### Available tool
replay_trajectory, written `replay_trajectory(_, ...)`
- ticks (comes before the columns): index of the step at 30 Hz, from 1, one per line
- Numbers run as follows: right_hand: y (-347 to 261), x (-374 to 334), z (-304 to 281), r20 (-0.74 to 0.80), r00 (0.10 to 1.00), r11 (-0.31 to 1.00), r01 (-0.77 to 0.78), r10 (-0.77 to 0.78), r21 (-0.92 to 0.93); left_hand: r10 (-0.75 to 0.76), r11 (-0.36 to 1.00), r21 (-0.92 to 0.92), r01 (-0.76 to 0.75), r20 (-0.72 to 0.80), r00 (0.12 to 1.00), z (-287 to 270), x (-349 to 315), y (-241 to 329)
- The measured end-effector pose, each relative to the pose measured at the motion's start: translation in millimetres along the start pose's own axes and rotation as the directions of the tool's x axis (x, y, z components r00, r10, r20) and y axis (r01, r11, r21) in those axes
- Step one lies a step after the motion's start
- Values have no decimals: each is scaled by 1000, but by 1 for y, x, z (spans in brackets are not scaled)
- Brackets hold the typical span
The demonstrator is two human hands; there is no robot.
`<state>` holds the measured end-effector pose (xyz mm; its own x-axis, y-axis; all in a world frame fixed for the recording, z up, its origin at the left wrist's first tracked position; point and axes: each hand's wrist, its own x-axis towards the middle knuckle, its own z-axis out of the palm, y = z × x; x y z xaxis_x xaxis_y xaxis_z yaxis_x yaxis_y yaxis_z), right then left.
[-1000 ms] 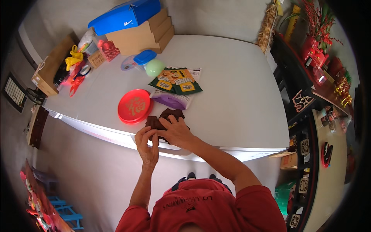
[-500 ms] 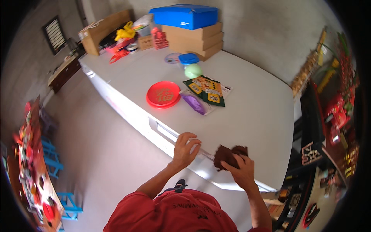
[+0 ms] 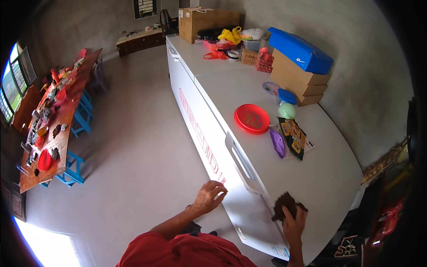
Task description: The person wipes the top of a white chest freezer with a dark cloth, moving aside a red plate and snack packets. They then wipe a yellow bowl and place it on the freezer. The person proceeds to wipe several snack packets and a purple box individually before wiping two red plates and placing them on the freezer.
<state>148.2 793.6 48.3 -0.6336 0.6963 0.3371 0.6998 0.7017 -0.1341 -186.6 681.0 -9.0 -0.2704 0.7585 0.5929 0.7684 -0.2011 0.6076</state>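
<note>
My right hand [image 3: 295, 227] grips a crumpled dark brown cloth [image 3: 285, 204] at the near front edge of a long white chest freezer [image 3: 331, 178]. The cloth lies against the lid's top. My left hand [image 3: 211, 196] is held in front of the freezer's front side, left of the recessed lid handle [image 3: 244, 167]. Its fingers are loosely bent with a gap to the thumb, and nothing is in it. Farther along the lid are a round red plastic box [image 3: 252, 118], a purple packet [image 3: 278, 143] and a dark green snack bag [image 3: 293, 137].
A pale green balloon-like ball [image 3: 287, 111], a blue-lidded tub [image 3: 287, 96] and stacked cardboard boxes [image 3: 293, 71] under a blue shoebox [image 3: 300, 50] stand toward the wall. A large carton [image 3: 207, 24] sits at the far end. Left, a cluttered wooden table [image 3: 58, 147] has blue stools [image 3: 73, 171].
My view has turned left, bringing in more of the freezer's front and the table. My left hand has come off the lid's edge. The right hand still holds the cloth.
</note>
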Motion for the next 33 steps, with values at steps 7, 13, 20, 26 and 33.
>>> replay_trajectory(7,-47,119,65,-106,979,984,171,-176,-55,-145,985,89,147,-24,989,-59,-22,-52)
replay_trajectory(13,-87,180,92,-65,993,988,90,-98,-122,-196,977,83,195,12,980,-102,-18,-117)
replay_trajectory(20,-148,236,141,-167,976,990,141,-143,-22,-171,984,73,165,94,981,-156,-3,-176)
replay_trajectory(26,-277,359,171,-298,953,802,141,48,580,-217,959,183,218,-23,976,-208,-19,-226)
replay_trajectory(33,-195,461,288,-201,978,890,-45,-53,-453,-408,882,221,416,-82,909,-254,-36,-257)
